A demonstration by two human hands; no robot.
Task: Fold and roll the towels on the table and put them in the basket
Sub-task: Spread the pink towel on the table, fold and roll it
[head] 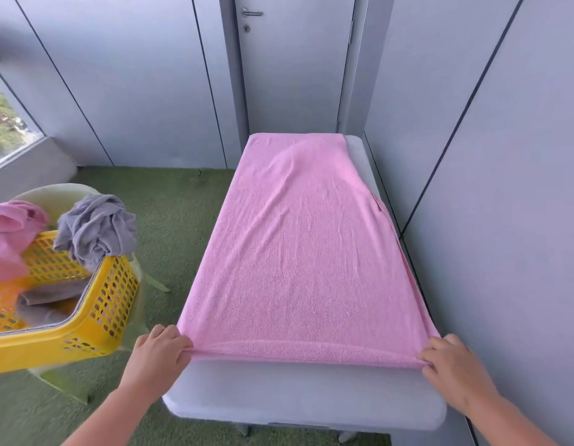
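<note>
1 pink towel (298, 246), flat on grey table (305, 394). Left hand (157, 352) and right hand (453, 358) pinch its 2 near corners. Yellow basket (95, 320) left.

One wide-angle head view looks forward and steeply down the length of the bench (305, 394). The bench's near end lies close under the lens, the door (295, 75) stands beyond its far end, and the basket (99, 320) is cut by the left edge.
</note>
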